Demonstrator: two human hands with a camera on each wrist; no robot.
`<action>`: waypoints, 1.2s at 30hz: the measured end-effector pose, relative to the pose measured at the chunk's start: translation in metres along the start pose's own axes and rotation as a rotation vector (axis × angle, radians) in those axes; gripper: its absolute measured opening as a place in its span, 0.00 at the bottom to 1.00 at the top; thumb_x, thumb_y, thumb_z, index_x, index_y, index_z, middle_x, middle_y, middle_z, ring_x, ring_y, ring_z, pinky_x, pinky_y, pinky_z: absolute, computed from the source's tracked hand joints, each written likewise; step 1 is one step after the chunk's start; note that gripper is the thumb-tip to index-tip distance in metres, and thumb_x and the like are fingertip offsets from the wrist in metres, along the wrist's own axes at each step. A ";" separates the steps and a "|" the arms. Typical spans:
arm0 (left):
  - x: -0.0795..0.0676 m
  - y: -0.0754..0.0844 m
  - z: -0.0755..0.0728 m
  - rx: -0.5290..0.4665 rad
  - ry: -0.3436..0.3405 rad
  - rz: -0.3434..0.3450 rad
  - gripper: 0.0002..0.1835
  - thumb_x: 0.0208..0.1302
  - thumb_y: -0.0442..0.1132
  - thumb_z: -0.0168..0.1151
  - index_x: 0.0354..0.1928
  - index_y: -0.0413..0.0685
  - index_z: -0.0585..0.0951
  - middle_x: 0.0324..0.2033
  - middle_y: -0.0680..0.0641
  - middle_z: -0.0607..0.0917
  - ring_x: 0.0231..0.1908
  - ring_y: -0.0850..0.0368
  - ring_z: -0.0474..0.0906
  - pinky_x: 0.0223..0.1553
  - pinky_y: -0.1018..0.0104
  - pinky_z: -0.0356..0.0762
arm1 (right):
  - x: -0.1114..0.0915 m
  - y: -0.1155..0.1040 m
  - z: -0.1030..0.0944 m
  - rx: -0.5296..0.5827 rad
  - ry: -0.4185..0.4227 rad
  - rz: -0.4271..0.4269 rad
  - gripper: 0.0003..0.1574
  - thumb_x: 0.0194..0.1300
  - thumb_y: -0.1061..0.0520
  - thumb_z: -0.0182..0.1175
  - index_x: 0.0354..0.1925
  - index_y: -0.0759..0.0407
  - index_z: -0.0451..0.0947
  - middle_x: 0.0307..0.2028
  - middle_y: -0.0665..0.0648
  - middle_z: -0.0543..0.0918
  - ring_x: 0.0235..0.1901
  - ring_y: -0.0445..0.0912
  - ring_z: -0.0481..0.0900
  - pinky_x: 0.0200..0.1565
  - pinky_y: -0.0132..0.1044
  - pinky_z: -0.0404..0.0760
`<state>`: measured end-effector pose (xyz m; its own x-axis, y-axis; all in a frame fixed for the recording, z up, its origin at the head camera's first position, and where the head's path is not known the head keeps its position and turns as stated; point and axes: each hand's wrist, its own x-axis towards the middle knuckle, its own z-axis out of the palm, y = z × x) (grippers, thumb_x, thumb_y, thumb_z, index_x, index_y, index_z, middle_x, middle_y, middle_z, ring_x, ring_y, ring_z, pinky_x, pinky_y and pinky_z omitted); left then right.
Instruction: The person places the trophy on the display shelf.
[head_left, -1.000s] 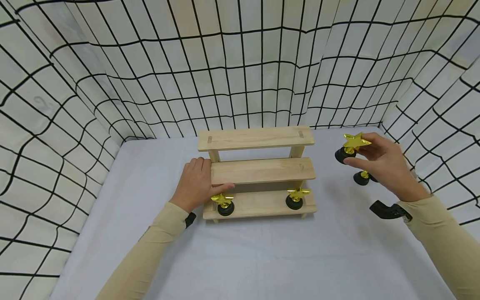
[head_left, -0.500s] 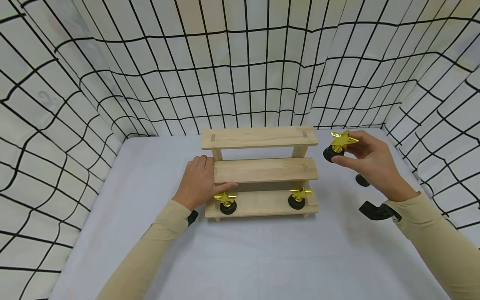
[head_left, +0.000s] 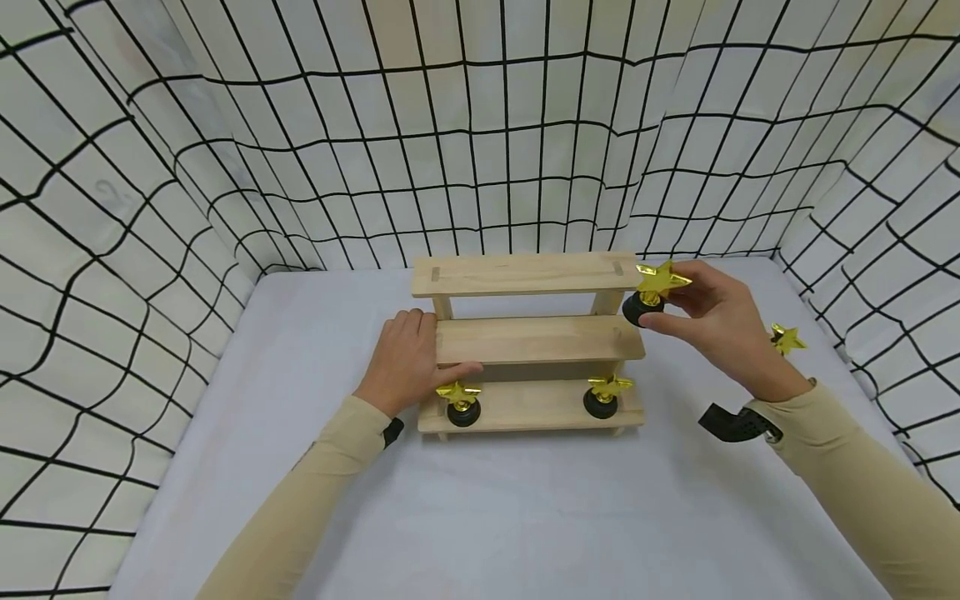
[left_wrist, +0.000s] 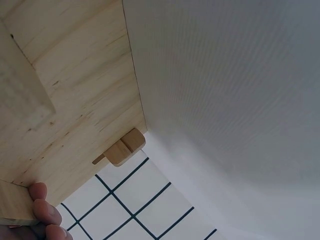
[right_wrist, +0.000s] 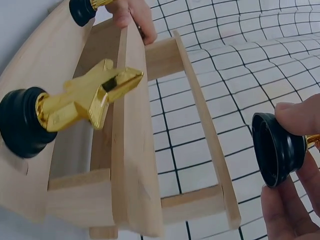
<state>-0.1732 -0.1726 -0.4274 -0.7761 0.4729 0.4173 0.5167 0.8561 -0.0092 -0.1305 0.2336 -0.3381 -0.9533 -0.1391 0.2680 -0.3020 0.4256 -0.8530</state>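
Observation:
A three-tier wooden stand [head_left: 540, 340] is on the table. My left hand [head_left: 405, 362] grips the left end of its middle tier; in the left wrist view, curled fingers [left_wrist: 47, 212] hold the wood's edge. My right hand [head_left: 712, 325] pinches a gold star trophy [head_left: 654, 285] with a round black base, held up beside the stand's right end. In the right wrist view the base [right_wrist: 277, 150] shows its hollow underside. On the bottom tier stand two matching trophies, one left [head_left: 462, 408], by my left thumb, and one right [head_left: 602, 402].
Another gold star trophy [head_left: 787, 339] is on the table behind my right wrist, partly hidden. White cloth [head_left: 510, 508] covers the table. Black grid netting [head_left: 487, 133] over white walls encloses the back and both sides.
My right hand has carried the trophy leftward, from over the table's right side to the stand's right end. My left hand keeps its grip on the stand. The view has shifted slightly.

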 end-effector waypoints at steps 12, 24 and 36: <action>0.005 0.007 0.001 -0.004 -0.012 -0.010 0.48 0.49 0.80 0.66 0.40 0.37 0.75 0.31 0.41 0.78 0.33 0.45 0.73 0.35 0.55 0.70 | 0.007 -0.012 0.015 0.016 -0.034 -0.053 0.34 0.57 0.68 0.75 0.60 0.58 0.76 0.55 0.43 0.80 0.54 0.31 0.82 0.59 0.19 0.76; 0.003 0.006 -0.003 0.003 -0.012 -0.025 0.48 0.48 0.80 0.67 0.40 0.37 0.75 0.32 0.41 0.79 0.34 0.44 0.74 0.36 0.55 0.69 | 0.020 -0.026 0.042 0.124 -0.053 -0.118 0.33 0.56 0.70 0.75 0.59 0.59 0.77 0.53 0.45 0.81 0.52 0.35 0.83 0.60 0.22 0.78; 0.001 0.003 -0.005 0.016 -0.039 -0.035 0.47 0.49 0.80 0.67 0.41 0.37 0.75 0.32 0.41 0.79 0.33 0.45 0.73 0.36 0.56 0.69 | 0.030 -0.033 0.072 0.052 -0.165 -0.079 0.34 0.56 0.64 0.77 0.60 0.60 0.77 0.53 0.52 0.79 0.51 0.36 0.83 0.59 0.22 0.79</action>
<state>-0.1704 -0.1706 -0.4231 -0.8074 0.4500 0.3817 0.4832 0.8754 -0.0099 -0.1491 0.1515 -0.3343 -0.9118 -0.3164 0.2618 -0.3711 0.3618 -0.8552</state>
